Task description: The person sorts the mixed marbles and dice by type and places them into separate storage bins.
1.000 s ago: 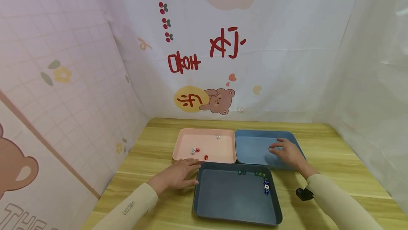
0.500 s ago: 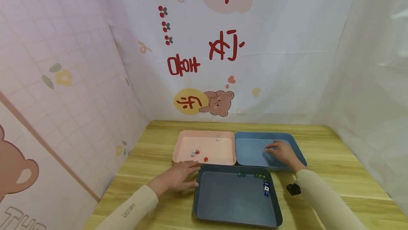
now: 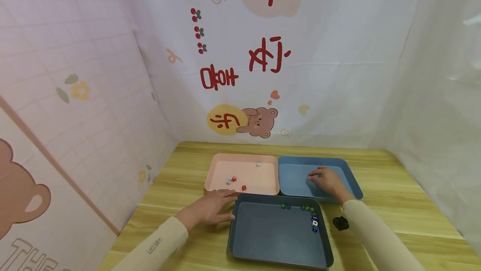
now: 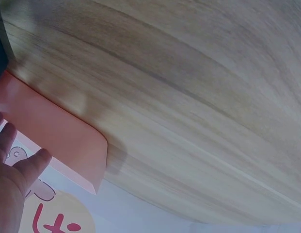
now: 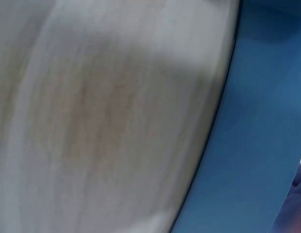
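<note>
Three shallow, rectangular trays with rounded corners stand on a wood-grain table (image 3: 398, 187): a pale pink tray (image 3: 240, 168) and a bright blue tray (image 3: 297, 167) side by side at the back, and a dark slate-blue tray (image 3: 276, 237) in front of them. The left hand (image 3: 210, 207) lies at the slate-blue tray's left wall, fingers extended and spread, holding nothing. The right hand (image 3: 327, 180) is over the blue tray, thumb and forefinger brought close together; whether they hold something small cannot be told. Along the slate-blue tray's far and right walls lie small translucent green dice (image 3: 303, 208), blue dice (image 3: 315, 229) and a white die with a red pip (image 3: 315, 223). The pink tray holds white dice (image 3: 258, 164) and red dice (image 3: 244, 188), one of the white ones well apart near the back wall. Behind hangs a white printed cloth (image 3: 338, 104).
</note>
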`<action>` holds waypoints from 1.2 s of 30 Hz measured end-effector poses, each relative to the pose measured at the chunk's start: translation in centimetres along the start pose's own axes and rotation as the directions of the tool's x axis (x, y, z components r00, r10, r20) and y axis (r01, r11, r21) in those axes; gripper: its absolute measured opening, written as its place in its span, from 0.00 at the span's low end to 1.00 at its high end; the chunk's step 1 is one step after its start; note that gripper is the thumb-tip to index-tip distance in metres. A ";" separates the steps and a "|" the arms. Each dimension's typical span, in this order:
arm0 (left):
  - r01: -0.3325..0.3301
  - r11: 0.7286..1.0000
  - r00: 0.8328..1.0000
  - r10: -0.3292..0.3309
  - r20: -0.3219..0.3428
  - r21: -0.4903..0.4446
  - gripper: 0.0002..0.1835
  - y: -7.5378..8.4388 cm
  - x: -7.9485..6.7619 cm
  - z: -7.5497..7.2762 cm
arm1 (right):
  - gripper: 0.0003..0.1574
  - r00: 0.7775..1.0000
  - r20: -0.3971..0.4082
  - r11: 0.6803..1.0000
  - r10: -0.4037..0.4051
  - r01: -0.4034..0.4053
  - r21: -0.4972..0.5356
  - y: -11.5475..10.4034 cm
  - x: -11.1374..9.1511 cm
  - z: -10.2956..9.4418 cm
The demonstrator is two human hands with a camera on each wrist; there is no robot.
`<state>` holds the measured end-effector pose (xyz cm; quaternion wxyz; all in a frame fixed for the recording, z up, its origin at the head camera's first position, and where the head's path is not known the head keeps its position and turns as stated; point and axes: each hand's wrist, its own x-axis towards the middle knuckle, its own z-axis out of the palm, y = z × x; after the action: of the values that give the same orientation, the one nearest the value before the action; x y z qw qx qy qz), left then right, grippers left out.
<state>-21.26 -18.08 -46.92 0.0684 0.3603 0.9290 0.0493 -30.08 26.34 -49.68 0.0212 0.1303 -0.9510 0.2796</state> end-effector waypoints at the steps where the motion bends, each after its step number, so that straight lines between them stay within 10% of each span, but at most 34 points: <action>1: -0.001 1.000 1.000 0.001 -0.001 -0.001 0.36 0.0 0.0 0.0 | 0.18 1.000 -0.002 1.000 -0.002 0.002 -0.005 0.0 0.0 0.0; 36: -0.029 1.000 0.999 0.029 -0.015 -0.005 0.35 0.1 0.2 -0.1 | 0.21 1.000 -0.010 0.993 -0.027 0.028 0.116 -1.0 -2.3 -0.6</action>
<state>-21.41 -17.86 -46.80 0.0616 0.3732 0.9240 0.0553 -27.65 26.39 -48.88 0.0214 0.1430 -0.9311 0.3348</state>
